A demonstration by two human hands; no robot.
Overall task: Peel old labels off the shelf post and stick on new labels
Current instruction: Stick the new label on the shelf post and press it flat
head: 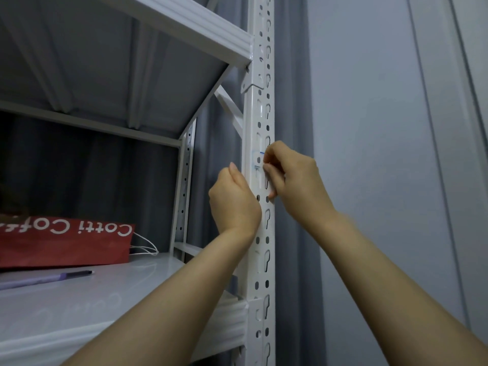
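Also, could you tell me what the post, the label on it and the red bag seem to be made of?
The post is probably white-painted steel, slightly glossy, with punched slots and holes. The label is a thin white sticker with blue marks, paper or film, I cannot tell which. The red bag looks like matte paper, creased, with white cord handles.

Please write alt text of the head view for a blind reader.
A right hand pinches a blue-marked label on a perforated shelf post, while the left hand rests against the post. A red bag and a pen lie on the shelf.
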